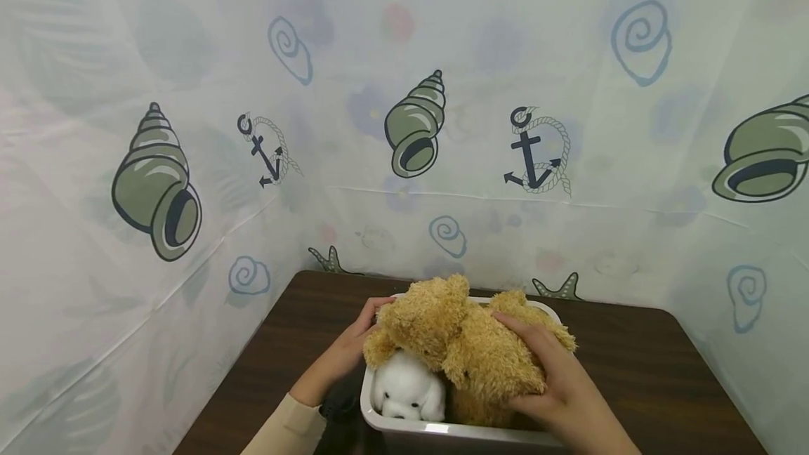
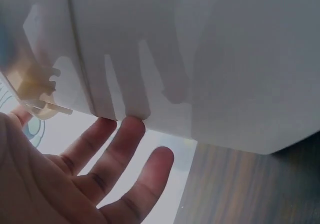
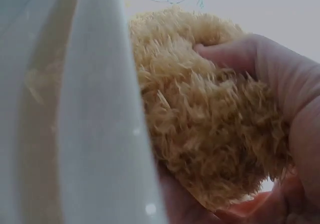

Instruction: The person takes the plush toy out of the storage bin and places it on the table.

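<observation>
A tan, curly-furred teddy bear (image 1: pixel 493 357) lies across the top of a pale plastic bin (image 1: pixel 436 428), its head toward the left and its bulk above the rim. My right hand (image 1: pixel 565 378) grips the bear's body from the right, thumb and fingers spread around the fur (image 3: pixel 190 108). At the bin's left side is my left hand (image 1: pixel 350 346), close to the bear's head. In the left wrist view its fairly straight fingers touch the bin's smooth outer wall (image 2: pixel 225 58). A white plush dog (image 1: pixel 404 385) peeks out beneath the bear, with only its head showing.
The bin stands on a dark wood-grain table (image 1: pixel 645 364). Behind and at both sides hangs a pale cloth (image 1: pixel 354 146) printed with shells, anchors and starfish. Brown fur (image 1: pixel 477 409) shows inside the bin beside the dog.
</observation>
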Available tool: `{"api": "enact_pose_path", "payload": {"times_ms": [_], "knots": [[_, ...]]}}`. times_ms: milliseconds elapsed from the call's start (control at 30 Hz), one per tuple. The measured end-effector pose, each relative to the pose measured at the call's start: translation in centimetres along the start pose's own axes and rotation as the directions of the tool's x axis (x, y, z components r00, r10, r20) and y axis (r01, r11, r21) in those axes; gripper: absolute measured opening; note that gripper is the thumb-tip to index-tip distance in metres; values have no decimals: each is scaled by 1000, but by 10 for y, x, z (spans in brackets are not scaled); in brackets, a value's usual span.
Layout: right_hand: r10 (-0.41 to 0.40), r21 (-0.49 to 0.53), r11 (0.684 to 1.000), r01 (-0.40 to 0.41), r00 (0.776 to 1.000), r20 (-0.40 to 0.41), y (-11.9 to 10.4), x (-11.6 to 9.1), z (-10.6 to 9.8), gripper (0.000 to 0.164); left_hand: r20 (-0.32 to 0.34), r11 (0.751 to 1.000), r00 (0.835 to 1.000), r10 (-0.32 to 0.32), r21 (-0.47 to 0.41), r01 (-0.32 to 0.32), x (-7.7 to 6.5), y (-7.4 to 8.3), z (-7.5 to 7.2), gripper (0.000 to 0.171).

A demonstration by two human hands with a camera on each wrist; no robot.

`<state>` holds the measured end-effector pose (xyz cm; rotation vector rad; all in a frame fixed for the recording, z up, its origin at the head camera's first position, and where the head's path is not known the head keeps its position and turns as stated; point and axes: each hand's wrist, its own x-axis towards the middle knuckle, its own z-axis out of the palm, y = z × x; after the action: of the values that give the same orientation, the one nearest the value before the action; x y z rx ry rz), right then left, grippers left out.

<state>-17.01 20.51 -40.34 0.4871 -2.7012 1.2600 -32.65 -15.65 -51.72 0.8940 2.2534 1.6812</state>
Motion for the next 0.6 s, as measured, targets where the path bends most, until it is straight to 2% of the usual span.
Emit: {"api": "enact_pose_path", "payload": {"times_ms": [167, 367, 467, 600], "knots": [[7, 81, 997, -5, 1000, -26, 1, 0, -3, 103, 8, 1000, 1000, 10, 3, -10, 1, 0, -1, 42], [-30, 94, 995, 33, 999, -28, 1, -2, -4, 102, 11, 999, 999, 33, -5, -33, 2, 2, 1, 41], [-72, 25, 997, 73, 997, -22, 0, -5, 0, 107, 11, 999, 999, 41, 9, -41, 2, 2, 2, 41], [-115, -122, 986, 112, 993, -18, -6, -8, 8, 119, 4, 999, 999, 34, 25, -34, -2, 4, 3, 40]]}}
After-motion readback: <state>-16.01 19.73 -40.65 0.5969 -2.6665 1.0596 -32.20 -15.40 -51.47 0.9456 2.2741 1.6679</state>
